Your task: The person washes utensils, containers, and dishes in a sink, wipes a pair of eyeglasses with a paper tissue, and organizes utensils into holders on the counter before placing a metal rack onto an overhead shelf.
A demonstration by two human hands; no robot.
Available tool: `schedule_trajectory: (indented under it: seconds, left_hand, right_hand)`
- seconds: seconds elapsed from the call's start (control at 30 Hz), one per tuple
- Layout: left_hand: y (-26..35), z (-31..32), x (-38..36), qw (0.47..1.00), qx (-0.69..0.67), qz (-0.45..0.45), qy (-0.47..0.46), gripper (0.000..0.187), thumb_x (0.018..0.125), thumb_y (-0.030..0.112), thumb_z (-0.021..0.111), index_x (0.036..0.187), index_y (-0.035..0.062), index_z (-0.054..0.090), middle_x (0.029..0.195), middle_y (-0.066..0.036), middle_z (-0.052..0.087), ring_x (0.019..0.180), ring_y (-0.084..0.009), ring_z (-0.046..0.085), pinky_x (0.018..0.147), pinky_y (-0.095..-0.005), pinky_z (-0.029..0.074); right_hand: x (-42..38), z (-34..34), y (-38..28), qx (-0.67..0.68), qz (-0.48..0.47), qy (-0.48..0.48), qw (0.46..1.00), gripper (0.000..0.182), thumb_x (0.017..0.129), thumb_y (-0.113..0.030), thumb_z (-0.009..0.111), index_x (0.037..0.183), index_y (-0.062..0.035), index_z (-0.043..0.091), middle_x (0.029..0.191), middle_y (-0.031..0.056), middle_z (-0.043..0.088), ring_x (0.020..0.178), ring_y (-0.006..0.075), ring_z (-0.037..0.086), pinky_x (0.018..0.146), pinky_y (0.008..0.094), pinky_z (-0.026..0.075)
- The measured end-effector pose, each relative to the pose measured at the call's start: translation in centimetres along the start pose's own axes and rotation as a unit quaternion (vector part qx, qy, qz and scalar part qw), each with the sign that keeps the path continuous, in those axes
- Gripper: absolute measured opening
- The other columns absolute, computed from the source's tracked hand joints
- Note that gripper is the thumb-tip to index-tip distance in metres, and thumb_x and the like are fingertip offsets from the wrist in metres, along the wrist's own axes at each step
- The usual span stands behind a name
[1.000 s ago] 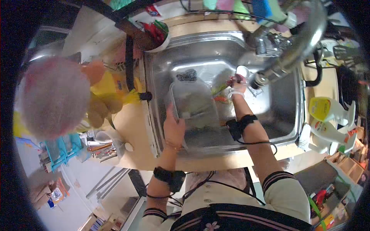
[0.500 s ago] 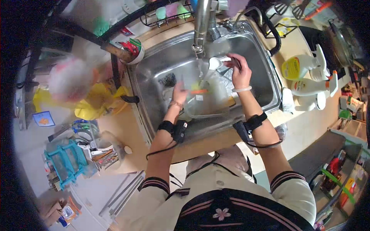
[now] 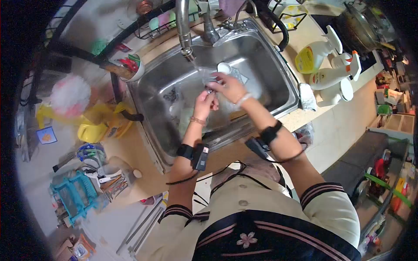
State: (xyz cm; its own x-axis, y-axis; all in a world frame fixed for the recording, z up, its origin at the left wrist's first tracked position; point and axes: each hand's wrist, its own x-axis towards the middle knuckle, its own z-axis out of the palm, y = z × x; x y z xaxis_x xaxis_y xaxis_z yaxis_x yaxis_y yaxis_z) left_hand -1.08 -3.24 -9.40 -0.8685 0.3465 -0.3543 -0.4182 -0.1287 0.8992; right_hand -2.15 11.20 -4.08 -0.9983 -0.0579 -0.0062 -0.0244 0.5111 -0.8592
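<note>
Over the steel sink (image 3: 270,93), my two hands meet below the tap (image 3: 186,43). My left hand (image 3: 203,106) is closed, fingers curled, around a small dark, shiny piece whose kind I cannot make out. My right hand (image 3: 230,88) pinches at the same spot, its fingertips against that piece. Running water and blur partly hide the fingertips. Just beyond my right hand, a white round cup or spoon bowl (image 3: 224,68) lies in the sink beside a crumpled clear wrapper (image 3: 239,76). A dark scourer (image 3: 170,95) sits at the sink's left side.
Spray bottles (image 3: 311,56) and a white jar (image 3: 339,92) stand right of the sink, near a folded cloth (image 3: 307,97). Left are a yellow watering can (image 3: 92,132), a teal rack (image 3: 74,195) and a bin of utensils (image 3: 115,182). A black rack frame borders the left.
My hands have come together from either side of the sink; the right moved left and down. An orange-and-yellow item near my left hand no longer shows. The camera view has shifted.
</note>
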Motion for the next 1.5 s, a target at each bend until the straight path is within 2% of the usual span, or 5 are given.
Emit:
schedule_trajectory:
  seconds: [0.17,0.3,0.57,0.9,1.5]
  left_hand:
    - [0.3,0.9,-0.1,0.994,-0.085,-0.016,0.060,0.011,0.087,0.013,0.043,0.088,0.0029,0.046,0.060,-0.004,0.052,0.043,-0.0086,0.041,0.039,-0.0231,0.034]
    - [2.1,1.5,0.0,0.983,-0.181,-0.004,0.030,0.007,0.086,0.010,0.045,0.085,0.0035,0.046,0.075,-0.007,0.056,0.053,-0.0097,0.044,0.042,-0.0231,0.036]
    - [2.6,0.8,2.4,0.975,-0.216,0.023,0.048,0.017,0.084,0.009,0.048,0.096,-0.0017,0.053,0.087,-0.013,0.062,0.060,-0.0107,0.053,0.047,-0.0208,0.041]
    - [4.5,0.6,1.6,0.983,-0.151,-0.026,0.104,0.021,0.084,0.014,0.052,0.100,0.0012,0.055,0.085,-0.007,0.063,0.057,-0.0109,0.053,0.044,-0.0198,0.038]
    - [3.6,0.3,2.0,0.981,-0.009,0.158,0.111,0.015,0.077,0.018,0.062,0.089,0.0090,0.057,0.070,0.003,0.052,0.052,-0.0028,0.040,0.040,-0.0197,0.031]
  right_hand:
    - [-6.7,-13.8,5.7,-0.461,0.269,0.213,0.818,0.034,0.073,-0.039,0.057,0.085,-0.0078,0.059,0.086,0.0129,0.061,0.081,0.0291,0.059,0.069,0.0377,0.047]
    - [-11.4,-17.1,13.2,-0.399,0.434,0.211,0.780,0.042,0.083,-0.037,0.042,0.112,-0.0064,0.044,0.111,0.0183,0.048,0.102,0.0365,0.048,0.081,0.0435,0.042]
    - [-10.8,-18.5,13.9,-0.351,0.157,0.340,0.858,0.019,0.072,-0.005,0.050,0.091,-0.0021,0.052,0.094,0.0170,0.053,0.089,0.0345,0.051,0.076,0.0407,0.042]
    - [-1.4,-10.1,5.6,0.152,-0.017,0.064,0.986,0.032,0.075,-0.008,0.061,0.105,-0.0023,0.049,0.092,0.0066,0.058,0.085,0.0135,0.053,0.077,0.0253,0.041]
    - [5.2,-2.8,-1.3,-0.031,-0.195,0.005,0.980,0.024,0.072,-0.009,0.063,0.094,-0.0028,0.057,0.092,0.0101,0.060,0.084,0.0166,0.056,0.076,0.0264,0.042]
